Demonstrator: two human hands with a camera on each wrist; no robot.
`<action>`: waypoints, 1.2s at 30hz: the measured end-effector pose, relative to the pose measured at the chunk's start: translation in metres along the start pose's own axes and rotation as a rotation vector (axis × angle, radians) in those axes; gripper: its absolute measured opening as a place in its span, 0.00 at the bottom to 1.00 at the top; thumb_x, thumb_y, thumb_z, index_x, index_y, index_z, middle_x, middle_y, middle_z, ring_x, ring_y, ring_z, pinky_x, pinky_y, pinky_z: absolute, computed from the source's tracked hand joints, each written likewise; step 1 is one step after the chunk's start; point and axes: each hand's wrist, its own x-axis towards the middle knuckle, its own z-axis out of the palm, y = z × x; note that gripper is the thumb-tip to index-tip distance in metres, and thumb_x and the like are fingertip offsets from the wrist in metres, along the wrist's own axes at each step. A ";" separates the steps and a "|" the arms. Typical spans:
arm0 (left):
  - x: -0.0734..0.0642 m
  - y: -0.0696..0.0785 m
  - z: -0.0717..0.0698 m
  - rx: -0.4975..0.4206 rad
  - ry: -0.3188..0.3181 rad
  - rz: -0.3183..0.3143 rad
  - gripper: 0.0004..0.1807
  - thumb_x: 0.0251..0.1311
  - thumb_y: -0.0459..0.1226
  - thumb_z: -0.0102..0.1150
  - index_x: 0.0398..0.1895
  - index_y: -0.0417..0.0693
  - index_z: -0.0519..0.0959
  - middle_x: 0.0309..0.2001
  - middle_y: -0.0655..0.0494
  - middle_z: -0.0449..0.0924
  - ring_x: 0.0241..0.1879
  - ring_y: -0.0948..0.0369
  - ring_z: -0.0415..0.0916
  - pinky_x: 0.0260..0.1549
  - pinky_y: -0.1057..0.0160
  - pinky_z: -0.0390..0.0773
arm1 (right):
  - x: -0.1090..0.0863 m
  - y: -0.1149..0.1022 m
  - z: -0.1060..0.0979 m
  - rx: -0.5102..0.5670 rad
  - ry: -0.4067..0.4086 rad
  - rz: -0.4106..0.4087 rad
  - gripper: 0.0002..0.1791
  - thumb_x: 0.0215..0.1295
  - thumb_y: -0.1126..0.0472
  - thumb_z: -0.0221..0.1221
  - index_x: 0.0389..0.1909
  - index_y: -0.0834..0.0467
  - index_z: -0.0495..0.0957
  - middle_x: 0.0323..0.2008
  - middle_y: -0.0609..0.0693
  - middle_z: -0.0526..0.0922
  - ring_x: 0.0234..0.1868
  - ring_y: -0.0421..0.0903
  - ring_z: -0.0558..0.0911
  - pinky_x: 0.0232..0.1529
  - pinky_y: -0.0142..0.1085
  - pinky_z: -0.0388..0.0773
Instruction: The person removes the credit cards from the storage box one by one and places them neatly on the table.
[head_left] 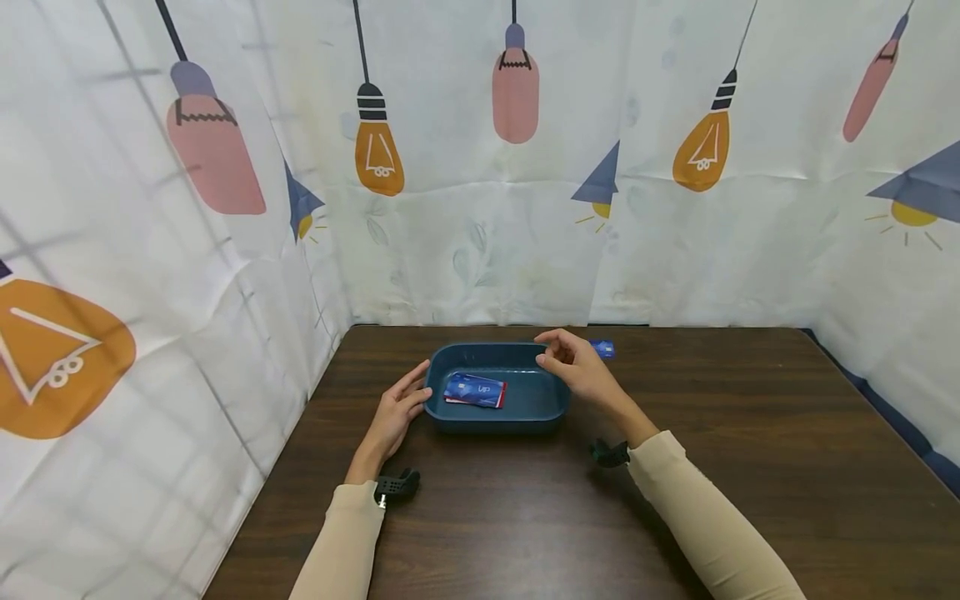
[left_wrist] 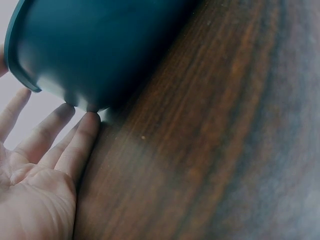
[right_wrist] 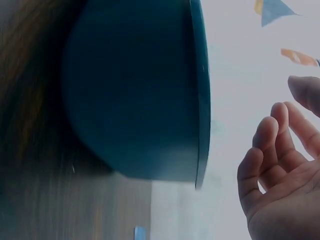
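Observation:
A dark teal rectangular tub [head_left: 534,408] stands on the table in the head view. Inside it lie blue cards [head_left: 475,389] marked VIP, with red and white edges showing under the top one. My left hand [head_left: 393,417] touches the tub's left end; in the left wrist view its fingertips [left_wrist: 89,120] rest against the outer wall, fingers extended. Over the tub's right end hovers my right hand [head_left: 581,367], its fingers loosely bent, thumb apart and nothing between them. The right wrist view shows this hand [right_wrist: 285,175] off the rim.
Another blue card [head_left: 602,348] lies on the table behind the right hand, partly hidden by it. The dark wooden table [head_left: 720,433] meets a white curtain [head_left: 465,250] printed with lamps at the back and sides. Each wrist carries a dark strap [head_left: 397,485].

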 end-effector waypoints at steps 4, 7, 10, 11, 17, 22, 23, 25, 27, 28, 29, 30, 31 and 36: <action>-0.001 0.001 0.000 -0.007 0.002 0.002 0.32 0.73 0.37 0.57 0.79 0.54 0.63 0.77 0.44 0.62 0.74 0.48 0.64 0.53 0.71 0.79 | 0.003 -0.002 0.012 -0.007 -0.011 -0.024 0.19 0.75 0.61 0.60 0.62 0.61 0.75 0.35 0.58 0.77 0.30 0.47 0.73 0.31 0.31 0.71; -0.001 0.002 0.000 -0.010 -0.001 0.010 0.32 0.73 0.37 0.57 0.79 0.53 0.63 0.77 0.43 0.63 0.71 0.52 0.67 0.54 0.70 0.80 | 0.005 -0.004 0.021 -0.011 -0.007 -0.039 0.18 0.73 0.59 0.62 0.61 0.57 0.77 0.34 0.56 0.77 0.30 0.45 0.73 0.31 0.31 0.70; 0.000 0.002 0.001 -0.013 0.003 0.014 0.32 0.73 0.36 0.57 0.79 0.53 0.63 0.76 0.42 0.63 0.70 0.53 0.69 0.54 0.69 0.80 | 0.007 -0.004 0.029 -0.019 -0.013 -0.054 0.17 0.73 0.57 0.63 0.60 0.54 0.78 0.33 0.54 0.77 0.30 0.46 0.73 0.32 0.32 0.70; 0.000 0.002 0.001 -0.013 0.004 0.015 0.32 0.73 0.36 0.57 0.79 0.53 0.63 0.76 0.41 0.63 0.70 0.52 0.69 0.54 0.69 0.80 | 0.008 -0.004 0.031 -0.021 -0.019 -0.061 0.17 0.72 0.56 0.63 0.59 0.53 0.78 0.33 0.53 0.77 0.30 0.47 0.73 0.32 0.32 0.70; 0.000 0.001 0.001 -0.012 -0.003 0.015 0.32 0.74 0.36 0.57 0.79 0.53 0.62 0.77 0.42 0.63 0.73 0.46 0.64 0.54 0.69 0.80 | 0.011 -0.004 0.046 -0.075 -0.059 -0.082 0.20 0.72 0.52 0.63 0.61 0.53 0.77 0.31 0.49 0.77 0.29 0.46 0.74 0.33 0.34 0.72; -0.001 0.001 0.001 -0.012 0.001 0.004 0.32 0.74 0.37 0.57 0.79 0.53 0.63 0.77 0.43 0.63 0.73 0.46 0.64 0.54 0.70 0.80 | 0.014 -0.004 0.055 -0.101 -0.087 -0.075 0.24 0.72 0.50 0.63 0.65 0.53 0.74 0.33 0.47 0.78 0.29 0.45 0.73 0.33 0.34 0.71; -0.001 0.001 0.001 -0.011 0.001 0.002 0.33 0.74 0.37 0.57 0.79 0.54 0.63 0.77 0.43 0.63 0.74 0.46 0.64 0.54 0.70 0.80 | 0.014 -0.004 0.057 -0.104 -0.090 -0.072 0.25 0.72 0.50 0.63 0.65 0.52 0.74 0.33 0.47 0.78 0.30 0.45 0.73 0.33 0.34 0.71; -0.001 0.001 0.001 -0.007 0.000 0.000 0.33 0.74 0.37 0.57 0.79 0.54 0.63 0.77 0.44 0.62 0.74 0.47 0.63 0.54 0.70 0.79 | 0.016 -0.003 0.061 -0.110 -0.093 -0.060 0.26 0.71 0.51 0.64 0.67 0.52 0.73 0.34 0.47 0.78 0.30 0.45 0.74 0.33 0.34 0.71; -0.001 0.000 0.001 -0.008 -0.001 0.000 0.33 0.74 0.37 0.57 0.79 0.54 0.62 0.77 0.45 0.62 0.75 0.46 0.63 0.54 0.71 0.79 | 0.017 -0.002 0.064 -0.119 -0.098 -0.051 0.27 0.71 0.51 0.64 0.68 0.51 0.72 0.34 0.47 0.79 0.30 0.45 0.75 0.34 0.33 0.72; -0.001 0.000 0.001 -0.008 -0.001 0.001 0.32 0.74 0.37 0.57 0.79 0.54 0.63 0.78 0.45 0.62 0.75 0.46 0.62 0.54 0.71 0.79 | 0.018 -0.002 0.065 -0.127 -0.102 -0.047 0.28 0.71 0.51 0.64 0.68 0.51 0.72 0.34 0.47 0.79 0.30 0.45 0.75 0.33 0.33 0.72; -0.001 0.000 0.001 -0.008 -0.001 0.001 0.32 0.74 0.37 0.57 0.79 0.54 0.62 0.78 0.45 0.61 0.75 0.46 0.62 0.54 0.71 0.79 | 0.019 -0.002 0.066 -0.131 -0.105 -0.044 0.29 0.70 0.51 0.65 0.69 0.52 0.72 0.34 0.47 0.79 0.30 0.45 0.75 0.33 0.34 0.72; -0.001 0.000 0.001 -0.007 -0.004 0.005 0.33 0.74 0.37 0.56 0.80 0.53 0.62 0.78 0.45 0.61 0.76 0.46 0.61 0.54 0.71 0.79 | 0.020 -0.001 0.067 -0.139 -0.107 -0.042 0.29 0.70 0.51 0.65 0.69 0.52 0.71 0.34 0.47 0.79 0.30 0.45 0.75 0.33 0.33 0.72; -0.001 0.000 0.001 -0.008 -0.002 0.005 0.33 0.74 0.37 0.56 0.79 0.53 0.62 0.78 0.45 0.61 0.75 0.46 0.61 0.54 0.71 0.79 | 0.021 -0.001 0.067 -0.145 -0.111 -0.040 0.30 0.70 0.51 0.65 0.70 0.51 0.71 0.34 0.47 0.79 0.29 0.44 0.74 0.32 0.33 0.72; -0.001 0.000 0.001 -0.017 0.001 0.011 0.32 0.74 0.36 0.56 0.79 0.53 0.63 0.77 0.44 0.62 0.75 0.45 0.62 0.53 0.71 0.79 | 0.027 0.001 0.069 -0.180 -0.122 -0.041 0.31 0.68 0.50 0.67 0.70 0.50 0.71 0.34 0.47 0.78 0.28 0.43 0.73 0.32 0.33 0.71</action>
